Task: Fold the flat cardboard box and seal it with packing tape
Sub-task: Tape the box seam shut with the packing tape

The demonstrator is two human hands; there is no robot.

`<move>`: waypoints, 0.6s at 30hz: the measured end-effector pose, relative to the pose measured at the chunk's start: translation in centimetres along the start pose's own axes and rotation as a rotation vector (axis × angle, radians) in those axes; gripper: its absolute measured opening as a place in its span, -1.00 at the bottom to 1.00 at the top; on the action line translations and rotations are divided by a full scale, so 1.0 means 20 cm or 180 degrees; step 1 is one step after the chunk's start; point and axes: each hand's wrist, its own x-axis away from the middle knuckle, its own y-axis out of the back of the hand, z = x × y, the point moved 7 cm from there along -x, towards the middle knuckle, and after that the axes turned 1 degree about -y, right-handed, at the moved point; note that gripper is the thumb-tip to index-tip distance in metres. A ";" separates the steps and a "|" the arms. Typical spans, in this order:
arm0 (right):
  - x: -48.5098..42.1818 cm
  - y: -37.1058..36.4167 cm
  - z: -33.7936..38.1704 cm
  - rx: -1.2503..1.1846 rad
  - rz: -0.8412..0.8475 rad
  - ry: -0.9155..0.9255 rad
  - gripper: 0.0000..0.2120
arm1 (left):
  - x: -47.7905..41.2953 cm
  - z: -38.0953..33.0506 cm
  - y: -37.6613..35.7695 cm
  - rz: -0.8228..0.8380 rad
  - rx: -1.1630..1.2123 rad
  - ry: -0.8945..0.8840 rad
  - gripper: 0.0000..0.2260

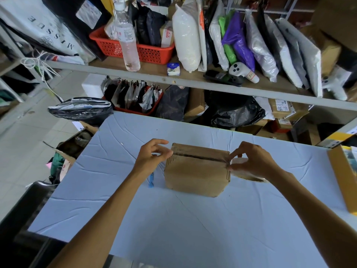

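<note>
Box (197, 171) is lying on the table (173, 219), long side going left to right. Right hand (253, 161) is gripping a tape roll (247, 176) at its right end — left hand's (152, 157) hold, I cannot tell. Blue tool (151, 180) is lying beside.

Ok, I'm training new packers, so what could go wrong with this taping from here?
On the box, the top seam shows a dark gap, so tape may seal it part open. The right hand holds the roll past the box's right edge; a skewed pull could miss the seam. The left hand sits at the left edge, not on top, so the box might slide.
</note>
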 end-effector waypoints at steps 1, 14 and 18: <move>0.00 0.00 0.00 -0.0024 -0.0006 -0.0010 -0.73 | 0.00 0.01 0.00 -0.0067 -0.0006 0.0002 -0.78; -0.02 0.03 0.00 -0.0153 0.0185 -0.0196 -0.79 | -0.10 -0.01 0.01 -0.0836 -0.0492 -0.0094 -0.84; -0.03 0.05 -0.01 -0.0344 0.0119 -0.0343 -0.73 | -0.12 -0.01 0.02 -0.0822 -0.0569 -0.0169 -0.81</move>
